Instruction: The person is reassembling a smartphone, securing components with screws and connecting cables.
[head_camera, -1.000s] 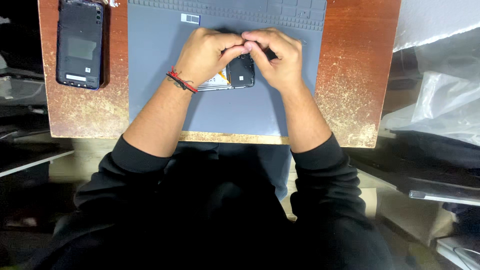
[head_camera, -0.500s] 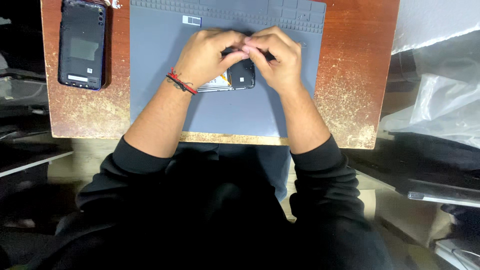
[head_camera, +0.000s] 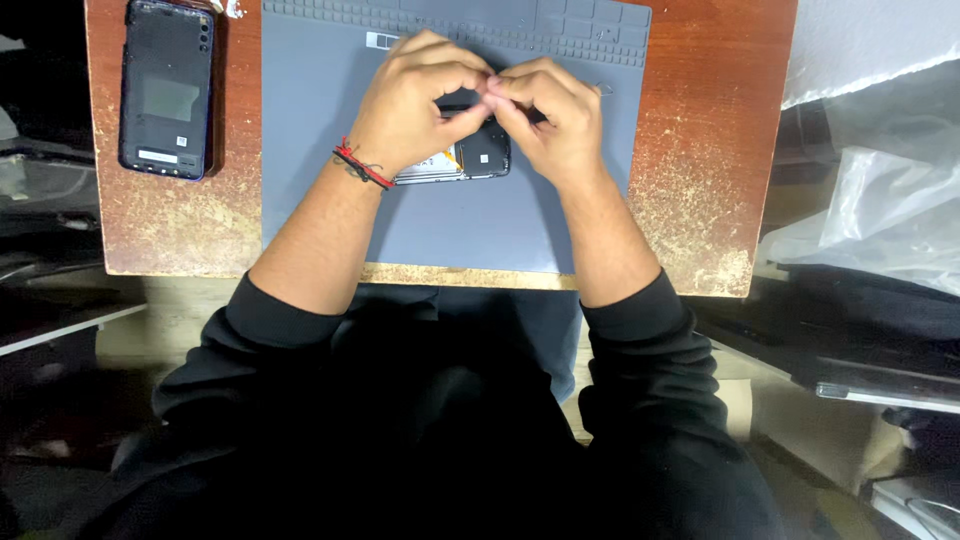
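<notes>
An opened phone body (head_camera: 470, 160) lies on the grey work mat (head_camera: 450, 220), mostly hidden under both hands. My left hand (head_camera: 415, 100), with a red cord at the wrist, rests over its left part with fingers curled. My right hand (head_camera: 550, 120) is over its right end, and a thin dark tool shows between its fingers. The fingertips of both hands meet in a pinch just above the phone; what they pinch is too small to see.
A dark phone back cover (head_camera: 165, 88) lies on the worn wooden table (head_camera: 690, 200) at the far left. The mat has small compartments along its far edge (head_camera: 560, 20). Clear plastic bags (head_camera: 880, 200) lie off the table's right side.
Both hands have shifted slightly away from me over the phone, and their fingertips have come together in a tighter pinch. The phone and back cover stay in place.
</notes>
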